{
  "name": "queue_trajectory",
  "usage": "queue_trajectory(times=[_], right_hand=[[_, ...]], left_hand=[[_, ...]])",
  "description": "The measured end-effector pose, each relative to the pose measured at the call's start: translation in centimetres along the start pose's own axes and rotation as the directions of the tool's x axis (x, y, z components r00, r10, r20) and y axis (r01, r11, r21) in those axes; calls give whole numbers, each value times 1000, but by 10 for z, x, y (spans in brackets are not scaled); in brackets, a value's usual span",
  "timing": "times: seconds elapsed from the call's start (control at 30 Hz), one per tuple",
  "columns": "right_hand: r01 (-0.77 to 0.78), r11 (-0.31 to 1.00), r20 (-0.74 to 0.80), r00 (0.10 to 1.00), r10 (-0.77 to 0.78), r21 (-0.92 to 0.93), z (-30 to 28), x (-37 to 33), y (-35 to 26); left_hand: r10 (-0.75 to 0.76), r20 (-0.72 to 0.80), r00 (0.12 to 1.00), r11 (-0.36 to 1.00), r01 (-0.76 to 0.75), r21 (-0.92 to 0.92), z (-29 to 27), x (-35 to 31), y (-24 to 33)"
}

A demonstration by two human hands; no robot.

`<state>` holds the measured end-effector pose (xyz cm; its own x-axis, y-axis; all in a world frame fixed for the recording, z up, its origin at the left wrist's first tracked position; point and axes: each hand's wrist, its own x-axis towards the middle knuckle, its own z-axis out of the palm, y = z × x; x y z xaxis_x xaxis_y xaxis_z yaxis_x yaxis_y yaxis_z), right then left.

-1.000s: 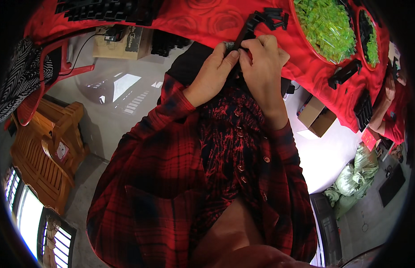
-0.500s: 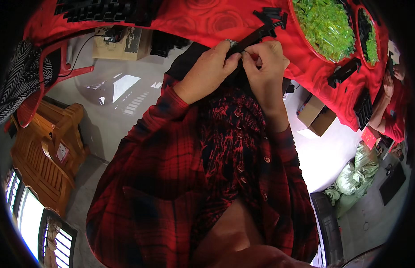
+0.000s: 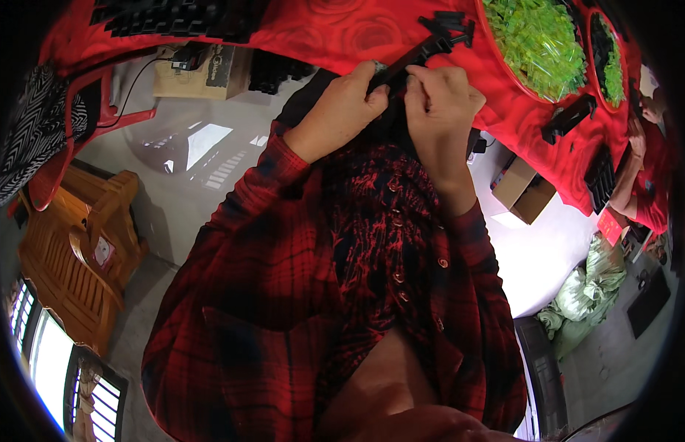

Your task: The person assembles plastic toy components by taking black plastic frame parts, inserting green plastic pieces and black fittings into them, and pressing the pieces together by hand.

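Observation:
A long black plastic strip point(image 3: 400, 68) slants up and to the right over the near edge of the red table. My left hand point(image 3: 344, 109) is closed round its lower end, thumb laid along it. Beside the strip, my right hand point(image 3: 444, 99) has thumb and forefinger pinched together and the other fingers curled. Whatever lies in that pinch is too small or hidden to make out. At the strip's upper end, several short black plastic pieces point(image 3: 447, 28) lie in a loose pile on the cloth.
Red rose-patterned cloth point(image 3: 357, 33) covers the table. To the right are yellow-green clear plastic pieces point(image 3: 534, 48) in a round basin, a smaller container of black and green pieces point(image 3: 608, 59), and black parts point(image 3: 568, 120). Another person's hand point(image 3: 636, 140) is at far right. A cardboard box point(image 3: 523, 188) stands below.
My right hand has risen slightly and its fingertips have moved away from my left thumb, up along the strip. My left hand still grips the strip, shifted slightly left.

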<state>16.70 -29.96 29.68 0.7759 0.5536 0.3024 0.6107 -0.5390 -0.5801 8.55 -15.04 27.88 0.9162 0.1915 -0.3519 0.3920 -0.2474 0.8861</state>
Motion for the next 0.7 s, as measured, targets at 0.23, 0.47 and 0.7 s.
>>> queue_trajectory(times=[0.23, 0.47, 0.7], right_hand=[[51, 995, 77, 996, -44, -90, 3, 0, -7], [61, 996, 54, 997, -57, -68, 4, -1, -13], [-26, 999, 129, 991, 21, 33, -2, 2, -11]], left_hand=[[-1, -35, 999, 1000, 2, 16, 0, -1, 5], [-37, -6, 999, 993, 36, -113, 0, -2, 6], [27, -48, 998, 989, -33, -145, 2, -3, 4]])
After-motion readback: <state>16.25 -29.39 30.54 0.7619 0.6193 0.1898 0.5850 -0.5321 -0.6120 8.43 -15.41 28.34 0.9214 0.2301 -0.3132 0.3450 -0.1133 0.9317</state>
